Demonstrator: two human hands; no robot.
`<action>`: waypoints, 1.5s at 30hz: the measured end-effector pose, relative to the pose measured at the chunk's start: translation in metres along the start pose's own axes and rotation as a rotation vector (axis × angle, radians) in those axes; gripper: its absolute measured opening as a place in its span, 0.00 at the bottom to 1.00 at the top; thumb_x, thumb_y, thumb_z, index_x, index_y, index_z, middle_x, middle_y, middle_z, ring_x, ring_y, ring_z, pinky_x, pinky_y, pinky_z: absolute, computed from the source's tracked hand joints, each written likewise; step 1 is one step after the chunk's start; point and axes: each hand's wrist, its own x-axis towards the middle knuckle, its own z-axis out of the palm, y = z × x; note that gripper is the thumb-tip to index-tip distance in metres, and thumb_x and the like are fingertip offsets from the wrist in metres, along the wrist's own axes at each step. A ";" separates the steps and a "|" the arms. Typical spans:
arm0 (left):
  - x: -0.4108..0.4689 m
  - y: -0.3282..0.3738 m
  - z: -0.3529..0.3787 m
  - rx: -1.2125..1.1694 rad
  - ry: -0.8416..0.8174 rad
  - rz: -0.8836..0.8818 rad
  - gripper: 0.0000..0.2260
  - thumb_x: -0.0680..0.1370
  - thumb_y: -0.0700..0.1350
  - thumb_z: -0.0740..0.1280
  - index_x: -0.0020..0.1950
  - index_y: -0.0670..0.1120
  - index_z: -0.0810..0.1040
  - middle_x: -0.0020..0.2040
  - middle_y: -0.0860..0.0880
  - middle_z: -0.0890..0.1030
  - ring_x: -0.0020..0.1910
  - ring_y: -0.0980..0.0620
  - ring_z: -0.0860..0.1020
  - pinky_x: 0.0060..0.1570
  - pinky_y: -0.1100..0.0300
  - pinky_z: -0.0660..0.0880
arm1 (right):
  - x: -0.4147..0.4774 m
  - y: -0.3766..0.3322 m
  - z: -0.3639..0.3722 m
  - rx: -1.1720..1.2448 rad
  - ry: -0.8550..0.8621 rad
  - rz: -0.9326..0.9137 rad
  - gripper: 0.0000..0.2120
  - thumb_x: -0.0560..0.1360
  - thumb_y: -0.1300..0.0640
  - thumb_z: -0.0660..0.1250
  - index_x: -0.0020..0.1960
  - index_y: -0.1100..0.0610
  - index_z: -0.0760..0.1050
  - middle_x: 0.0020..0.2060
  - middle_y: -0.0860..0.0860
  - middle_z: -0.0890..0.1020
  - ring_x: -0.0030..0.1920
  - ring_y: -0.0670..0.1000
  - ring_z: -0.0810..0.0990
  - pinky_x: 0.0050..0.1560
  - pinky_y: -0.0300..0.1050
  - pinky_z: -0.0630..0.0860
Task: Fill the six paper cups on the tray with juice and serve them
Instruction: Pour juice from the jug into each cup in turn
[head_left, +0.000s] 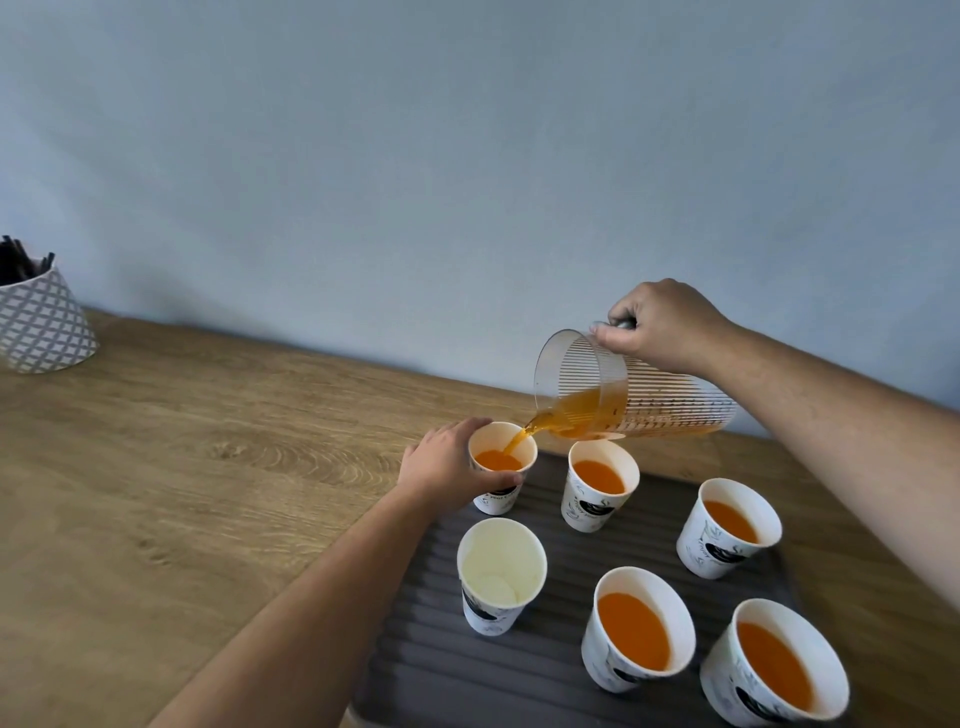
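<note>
Several white paper cups stand on a dark ribbed tray (524, 670). My right hand (660, 325) grips the handle of a clear striped jug (644, 395), tilted so orange juice streams into the far-left cup (501, 467). My left hand (452, 470) is wrapped around that cup. The near-left cup (498, 574) is empty. The other cups hold juice: one at the back middle (600, 486), one at the right (727, 527), and two at the front (636, 629) (774, 665).
The tray rests on a wooden table (197, 478) against a pale blue wall. A patterned grey pot (41, 322) with dark sticks stands at the far left by the wall.
</note>
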 end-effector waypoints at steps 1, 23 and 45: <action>0.000 0.000 0.000 0.000 0.001 -0.001 0.35 0.65 0.67 0.70 0.69 0.61 0.66 0.65 0.56 0.75 0.65 0.50 0.71 0.62 0.48 0.65 | 0.000 0.000 0.000 -0.002 0.001 0.002 0.25 0.75 0.48 0.65 0.24 0.56 0.62 0.21 0.50 0.64 0.25 0.50 0.61 0.31 0.45 0.60; 0.001 -0.002 0.002 0.000 0.012 0.009 0.36 0.65 0.68 0.70 0.70 0.61 0.65 0.66 0.55 0.75 0.66 0.50 0.71 0.63 0.47 0.67 | -0.005 0.002 -0.002 0.204 0.092 0.095 0.25 0.76 0.51 0.65 0.24 0.57 0.62 0.22 0.52 0.62 0.24 0.50 0.60 0.31 0.43 0.59; -0.072 -0.012 -0.015 -0.347 0.077 0.154 0.37 0.62 0.67 0.71 0.66 0.51 0.74 0.60 0.55 0.78 0.60 0.60 0.74 0.57 0.64 0.69 | -0.056 -0.036 -0.037 0.275 0.117 0.049 0.27 0.75 0.52 0.66 0.20 0.55 0.63 0.16 0.47 0.61 0.21 0.47 0.60 0.31 0.43 0.61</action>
